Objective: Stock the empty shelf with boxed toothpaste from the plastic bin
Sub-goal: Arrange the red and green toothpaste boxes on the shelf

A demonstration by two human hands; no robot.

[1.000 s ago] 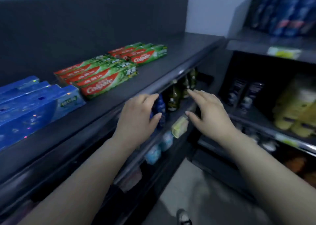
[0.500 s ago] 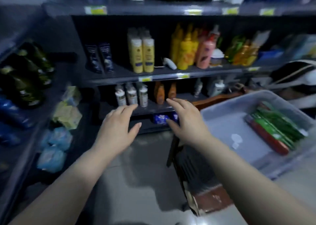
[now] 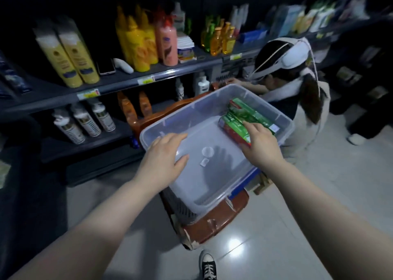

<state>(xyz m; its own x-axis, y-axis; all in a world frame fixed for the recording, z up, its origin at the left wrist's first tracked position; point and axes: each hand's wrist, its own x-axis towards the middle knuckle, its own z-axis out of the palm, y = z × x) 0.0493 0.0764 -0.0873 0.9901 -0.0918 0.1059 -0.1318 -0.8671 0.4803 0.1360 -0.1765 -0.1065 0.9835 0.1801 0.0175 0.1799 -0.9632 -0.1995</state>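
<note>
Toothpaste: the green-and-red cardboard toothpaste boxes lie stacked in the 2 o'clock corner of the clear plastic bin.
Right hand: its fingers, a little apart, rest on top of the stack and are not closed around it.
Left hand: it hovers over the 9 o'clock rim with fingers spread and holds nothing.
Risk, slipping: if several smooth boxes are lifted together, they may fan out and fall.
Risk, tipping: the bin seems wider than the brown chair under it, so a push on the rim could tilt it.
Risk, collision: a crouching person is near at 2 o'clock.
</note>
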